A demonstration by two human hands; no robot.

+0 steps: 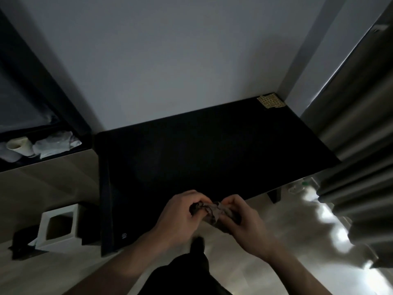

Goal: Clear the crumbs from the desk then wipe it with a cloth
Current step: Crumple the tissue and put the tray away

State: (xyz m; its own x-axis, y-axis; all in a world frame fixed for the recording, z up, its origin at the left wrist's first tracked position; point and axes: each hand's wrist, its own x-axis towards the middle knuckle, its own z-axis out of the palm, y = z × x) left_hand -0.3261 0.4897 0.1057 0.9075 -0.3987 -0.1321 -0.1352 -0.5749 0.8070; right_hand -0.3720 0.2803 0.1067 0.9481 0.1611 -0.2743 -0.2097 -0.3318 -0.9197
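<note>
Holding: your left hand [180, 211] and right hand [240, 220] both grip a crumpled dark cloth [209, 210] at the near edge of the black desk [202, 150].
Far right corner: a checked yellow cloth [271, 101] lies on the desk.

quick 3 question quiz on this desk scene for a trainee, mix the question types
1. True or false: both hands, the left hand and the right hand, grip the crumpled cloth.
2. Where on the black desk does the checked cloth lie? A near left corner, B far right corner, C centre.
3. Fill in: on the floor left of the desk stands a white ____.

Key: 1 true; 2 B; 3 bin.
</note>
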